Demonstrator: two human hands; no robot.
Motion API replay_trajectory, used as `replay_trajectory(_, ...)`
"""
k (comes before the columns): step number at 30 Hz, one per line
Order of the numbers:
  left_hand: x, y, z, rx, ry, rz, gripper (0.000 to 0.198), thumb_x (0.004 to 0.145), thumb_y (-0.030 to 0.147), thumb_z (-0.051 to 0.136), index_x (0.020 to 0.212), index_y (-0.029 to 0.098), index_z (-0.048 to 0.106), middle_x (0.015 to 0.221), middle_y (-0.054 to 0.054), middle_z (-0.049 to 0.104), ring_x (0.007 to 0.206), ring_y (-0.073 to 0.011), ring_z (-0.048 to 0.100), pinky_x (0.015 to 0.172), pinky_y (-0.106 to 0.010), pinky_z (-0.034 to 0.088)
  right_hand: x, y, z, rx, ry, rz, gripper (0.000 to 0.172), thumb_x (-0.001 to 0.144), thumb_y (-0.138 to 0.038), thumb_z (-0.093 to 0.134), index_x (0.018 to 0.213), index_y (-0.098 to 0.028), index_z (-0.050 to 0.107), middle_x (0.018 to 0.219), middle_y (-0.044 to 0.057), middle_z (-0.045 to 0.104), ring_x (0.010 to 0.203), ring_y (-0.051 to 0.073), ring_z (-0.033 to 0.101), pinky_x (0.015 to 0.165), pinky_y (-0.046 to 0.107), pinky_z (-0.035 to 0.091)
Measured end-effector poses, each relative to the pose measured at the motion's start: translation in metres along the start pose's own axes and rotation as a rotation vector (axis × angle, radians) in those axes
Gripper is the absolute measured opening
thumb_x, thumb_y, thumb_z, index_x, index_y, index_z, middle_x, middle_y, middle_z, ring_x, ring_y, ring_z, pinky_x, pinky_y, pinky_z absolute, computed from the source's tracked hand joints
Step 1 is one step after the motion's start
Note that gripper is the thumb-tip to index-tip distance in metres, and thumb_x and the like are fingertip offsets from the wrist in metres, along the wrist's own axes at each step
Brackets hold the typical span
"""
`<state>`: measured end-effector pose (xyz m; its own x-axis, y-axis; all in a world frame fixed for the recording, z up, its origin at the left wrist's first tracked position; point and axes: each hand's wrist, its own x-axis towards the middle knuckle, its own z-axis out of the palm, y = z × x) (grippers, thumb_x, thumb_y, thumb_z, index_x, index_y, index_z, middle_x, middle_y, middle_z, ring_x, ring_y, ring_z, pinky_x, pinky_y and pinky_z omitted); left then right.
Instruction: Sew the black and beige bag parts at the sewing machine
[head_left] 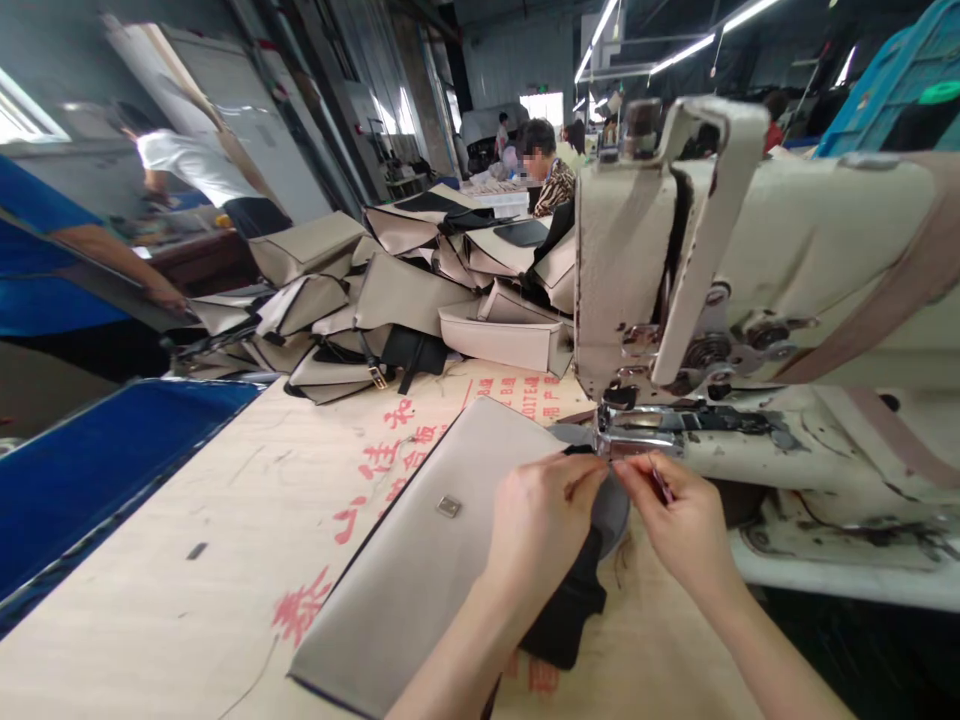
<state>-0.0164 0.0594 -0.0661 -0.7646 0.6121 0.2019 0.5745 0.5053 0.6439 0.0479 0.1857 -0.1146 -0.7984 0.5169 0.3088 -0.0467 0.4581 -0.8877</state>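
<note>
Left hand [541, 530]: fingers pinched on the edge of a beige leatherette bag panel [405, 540], which has a square metal plate and lies directly under the palm, a black strap [566, 610] below. Right hand [679, 530]: narrow pinch on an item too small to tell, just beside the sewing machine's presser foot [637, 430]. Farther on, past the printed wooden bench [187, 530], a heap of beige bags [397, 290].
</note>
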Motion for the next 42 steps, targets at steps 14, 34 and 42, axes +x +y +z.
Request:
replay_trajectory(14,0.023,-0.013,0.006,-0.062,0.027,0.041,0.024,0.084,0.028,0.047,0.097,0.024,0.068,0.083,-0.001,0.07,0.072,-0.0137,0.063,0.065,-0.02,0.048,0.023,0.0,0.016,0.107,0.113,0.077,0.027,0.082,-0.04,0.054,0.072,-0.016,0.061,0.068,0.0,0.062,0.065,0.013,0.058,0.057,0.017,0.044)
replay_trajectory(34,0.037,-0.03,0.025,0.059,0.11,0.019,0.022,0.088,0.023,0.038,0.089,0.02,0.06,0.075,-0.001,0.067,0.059,-0.0108,0.059,0.051,-0.019,0.037,0.031,0.043,0.005,-0.65,0.47,-0.42,0.028,0.088,-0.039,0.047,0.09,-0.014,0.059,0.075,0.01,0.062,0.065,0.02,0.058,0.063,0.029,0.042)
replay_trajectory(42,0.034,-0.026,0.02,-0.169,0.131,-0.073,0.02,0.088,0.028,0.039,0.083,0.021,0.057,0.061,0.004,0.055,0.049,-0.007,0.046,0.048,-0.018,0.03,0.035,0.054,0.002,-0.716,0.446,-0.481,0.019,0.085,-0.032,0.05,0.084,-0.017,0.06,0.065,0.007,0.059,0.058,0.02,0.055,0.058,0.031,0.041)
